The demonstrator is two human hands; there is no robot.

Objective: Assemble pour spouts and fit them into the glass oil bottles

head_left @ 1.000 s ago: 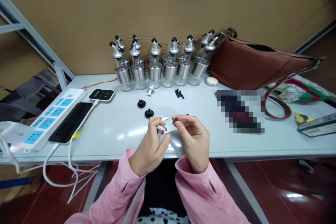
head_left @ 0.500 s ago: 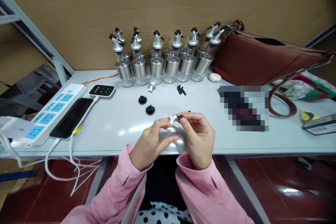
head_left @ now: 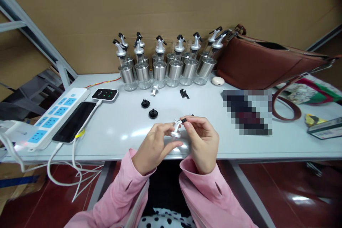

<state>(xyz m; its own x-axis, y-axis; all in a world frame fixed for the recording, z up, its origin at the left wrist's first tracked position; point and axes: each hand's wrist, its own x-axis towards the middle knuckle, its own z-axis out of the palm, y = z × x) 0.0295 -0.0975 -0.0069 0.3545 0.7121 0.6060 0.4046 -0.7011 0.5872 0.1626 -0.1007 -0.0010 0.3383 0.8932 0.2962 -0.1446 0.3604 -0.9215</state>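
Note:
In the head view a silver pourer spout (head_left: 176, 130) is held over the near table edge. My left hand (head_left: 153, 146) has its bent fingers against the spout's left side, while its thumb stretches out below the base. My right hand (head_left: 201, 140) pinches a small black lever (head_left: 183, 120) at the spout's tip between thumb and forefinger. How far the lever sits on the spout is hidden by the fingers. Beyond my hands lie two black stoppers (head_left: 153, 113), a second silver spout (head_left: 154, 91) and several loose black levers (head_left: 184, 94).
Several glass-and-steel bottles (head_left: 159, 70) with pourers stand along the cardboard backing. Left are a power strip (head_left: 57, 119), a phone (head_left: 73, 122), a small black-topped device (head_left: 105, 94) and white cables. Right are a brown bag (head_left: 267, 60), a round cream case (head_left: 217, 81) and a blurred patch.
The spout has tilted slightly and moved a little to the right between my fingers. My right hand keeps its pinch on the black lever. The camera view has shifted slightly.

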